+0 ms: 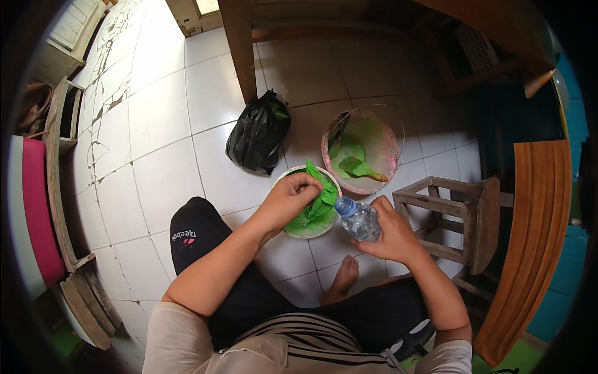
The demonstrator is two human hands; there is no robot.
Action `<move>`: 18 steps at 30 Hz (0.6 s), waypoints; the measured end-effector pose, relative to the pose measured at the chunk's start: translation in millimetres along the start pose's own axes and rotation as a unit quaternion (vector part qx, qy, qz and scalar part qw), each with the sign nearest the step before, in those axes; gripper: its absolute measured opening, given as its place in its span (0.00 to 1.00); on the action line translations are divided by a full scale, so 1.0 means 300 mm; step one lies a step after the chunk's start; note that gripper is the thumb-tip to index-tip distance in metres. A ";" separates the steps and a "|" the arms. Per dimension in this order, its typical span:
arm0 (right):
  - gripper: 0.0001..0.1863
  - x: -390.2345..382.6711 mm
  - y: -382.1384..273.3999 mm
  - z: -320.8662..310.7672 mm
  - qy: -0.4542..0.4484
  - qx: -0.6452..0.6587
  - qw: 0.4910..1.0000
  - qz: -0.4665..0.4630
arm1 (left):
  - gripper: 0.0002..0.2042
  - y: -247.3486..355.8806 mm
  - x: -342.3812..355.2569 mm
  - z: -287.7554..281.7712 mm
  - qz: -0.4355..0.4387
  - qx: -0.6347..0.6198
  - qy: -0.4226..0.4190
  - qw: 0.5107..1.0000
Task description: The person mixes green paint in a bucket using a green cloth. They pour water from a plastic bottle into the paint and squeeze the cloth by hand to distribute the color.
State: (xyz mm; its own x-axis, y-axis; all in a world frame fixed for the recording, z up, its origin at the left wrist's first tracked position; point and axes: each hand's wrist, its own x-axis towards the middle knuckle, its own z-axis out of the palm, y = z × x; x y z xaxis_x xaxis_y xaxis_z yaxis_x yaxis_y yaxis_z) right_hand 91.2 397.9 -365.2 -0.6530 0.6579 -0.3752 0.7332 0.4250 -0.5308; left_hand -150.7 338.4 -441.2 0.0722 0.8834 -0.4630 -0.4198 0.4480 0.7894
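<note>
The bottle [362,225] in your right hand [391,234] is small and clear, with blue at its neck end; you have it tilted, that end up and to the left, near the right rim of the tub [319,229]. Whether its cap is closed, you cannot tell from here. Your left hand [290,198] pinches a bright green piece [325,197], thin and crumpled, one point standing up beyond your fingers and the rest hanging in folds at the tub's mouth; its material is unclear. The tub stands upright on the tiled floor in front of you, round and pale-rimmed, its inside smeared green, partly hidden by your left hand and the green piece.
</note>
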 end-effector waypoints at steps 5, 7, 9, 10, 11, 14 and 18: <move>0.34 0.003 0.007 -0.005 -0.012 -0.017 1.000 0.014 | 0.05 -0.013 0.015 0.013 -0.002 0.012 -0.004 1.000; 0.34 0.007 0.007 -0.002 -0.014 -0.018 1.000 0.014 | 0.05 -0.014 0.014 0.012 0.000 0.011 -0.004 1.000; 0.34 0.008 0.009 0.001 -0.015 -0.019 1.000 0.015 | 0.05 -0.018 0.014 0.012 0.004 0.016 -0.005 1.000; 0.34 0.008 0.010 0.002 -0.014 -0.024 0.999 0.020 | 0.05 -0.019 0.014 0.013 0.008 0.021 -0.007 1.000; 0.34 0.008 0.010 0.003 -0.014 -0.030 0.999 0.025 | 0.05 -0.016 0.012 0.015 0.008 0.021 -0.007 1.000; 0.34 0.010 0.001 -0.001 -0.020 -0.031 0.999 0.036 | 0.05 -0.011 0.007 0.020 0.005 0.027 -0.010 1.000; 0.34 0.012 0.001 0.003 -0.024 -0.034 0.998 0.044 | 0.05 -0.014 0.005 0.019 -0.002 0.032 -0.006 0.999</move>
State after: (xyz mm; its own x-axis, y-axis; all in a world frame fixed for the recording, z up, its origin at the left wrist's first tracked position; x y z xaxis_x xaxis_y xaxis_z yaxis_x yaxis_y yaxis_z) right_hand 88.8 399.8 -367.3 -0.5922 0.6653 -0.4547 0.7986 0.4091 -0.4414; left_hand -143.6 338.6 -442.7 0.0842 0.8831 -0.4617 -0.3604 0.4589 0.8121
